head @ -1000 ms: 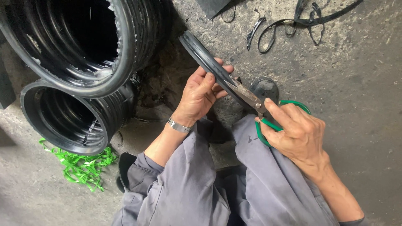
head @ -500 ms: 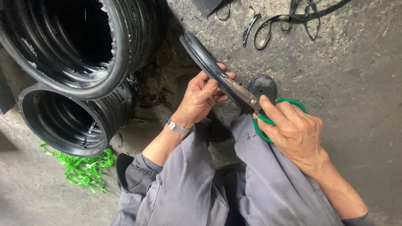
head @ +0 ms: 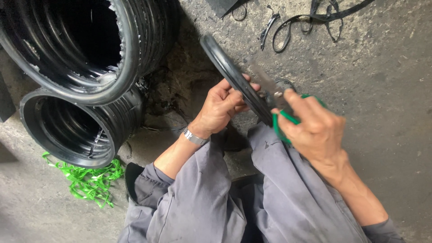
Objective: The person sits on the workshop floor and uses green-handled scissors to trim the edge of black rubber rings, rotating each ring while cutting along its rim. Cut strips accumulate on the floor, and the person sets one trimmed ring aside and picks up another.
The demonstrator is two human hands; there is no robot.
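— Why is the left hand (head: 221, 105) clamped on the black rubber ring (head: 234, 78)?
— To steady it above the knees while the right hand (head: 315, 128), closed on green-handled scissors (head: 280, 108), meets its edge.

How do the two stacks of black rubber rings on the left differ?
The upper stack looks larger and runs off the frame's top; the lower stack looks smaller and shows whole. The upper stack's inner rim is ragged with pale flecks; the lower stack's looks smoother. Both are black, ribbed, lying sideways, openings toward the camera.
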